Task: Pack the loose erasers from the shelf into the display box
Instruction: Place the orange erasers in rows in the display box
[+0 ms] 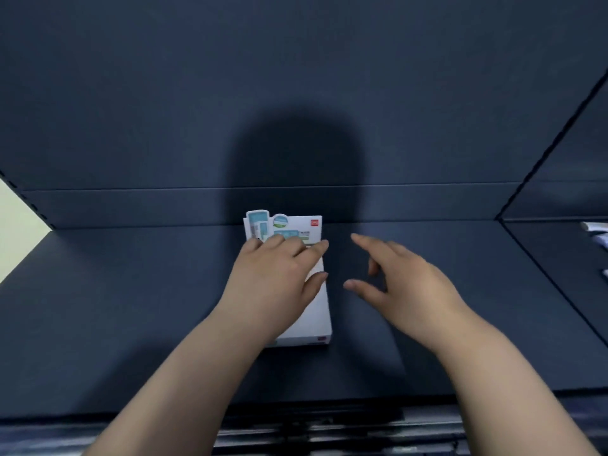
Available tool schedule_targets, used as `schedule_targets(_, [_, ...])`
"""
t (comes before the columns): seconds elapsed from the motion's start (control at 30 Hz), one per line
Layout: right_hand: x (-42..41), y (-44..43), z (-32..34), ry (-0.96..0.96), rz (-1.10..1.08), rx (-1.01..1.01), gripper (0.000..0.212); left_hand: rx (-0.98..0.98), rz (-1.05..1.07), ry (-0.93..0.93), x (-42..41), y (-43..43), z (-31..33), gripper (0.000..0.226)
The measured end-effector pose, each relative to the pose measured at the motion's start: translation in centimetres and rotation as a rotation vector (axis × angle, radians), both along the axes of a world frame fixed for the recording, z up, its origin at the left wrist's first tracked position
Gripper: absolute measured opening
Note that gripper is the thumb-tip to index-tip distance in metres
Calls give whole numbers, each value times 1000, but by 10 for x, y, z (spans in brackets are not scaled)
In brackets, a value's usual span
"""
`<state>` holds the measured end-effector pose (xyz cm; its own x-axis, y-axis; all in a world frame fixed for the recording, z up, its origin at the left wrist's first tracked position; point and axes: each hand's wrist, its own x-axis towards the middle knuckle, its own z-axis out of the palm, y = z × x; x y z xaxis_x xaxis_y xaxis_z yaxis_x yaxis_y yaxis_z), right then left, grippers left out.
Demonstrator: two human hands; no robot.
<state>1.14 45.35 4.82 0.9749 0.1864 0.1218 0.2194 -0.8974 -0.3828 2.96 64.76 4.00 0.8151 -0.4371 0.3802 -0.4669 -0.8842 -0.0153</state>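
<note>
One wide dark blue shelf (131, 307) is filling most of the view, and its dark back panel (296, 77) is rising behind it. A big rounded shadow (296, 166) is falling on this panel, above the middle of the shelf.

The white display box (317, 311) is standing in the middle of the shelf, with its long side running away from the person. Its printed card with blue-green pictures is standing up at the far end, near the back panel.

The left hand (273, 278) is resting on top of the box and is covering most of it. Its fingers (316, 250) are lying close together and nearly straight across the far part of the box, and the thumb is touching the right edge of the box. What is lying inside the box is hidden under this hand.

The right hand (404, 281) is hovering just beside the box, on its right, not touching it. Its fingers (365, 241) are spread apart and holding nothing, with the thumb pointing toward the box.

Some small white things (595, 227) are lying at the far right edge, on the neighbouring shelf section, too small to tell.
</note>
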Motion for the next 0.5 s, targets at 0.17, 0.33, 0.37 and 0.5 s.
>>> schedule_targets(0.17, [-12, -49, 2, 16, 16, -105, 66, 0, -3, 45, -13, -58, -3, 49])
schedule_targets(0.33, [-24, -119, 3, 35, 44, -213, 64, 31, 47, 118, -32, -131, -4, 45])
schedule_targets(0.37, [-27, -135, 4, 40, 56, -226, 63, 49, 65, 155, -36, -148, -4, 48])
schedule_targets(0.5, [-36, -195, 1, 26, 78, -257, 62, 65, 97, 177, -47, -207, -10, 51])
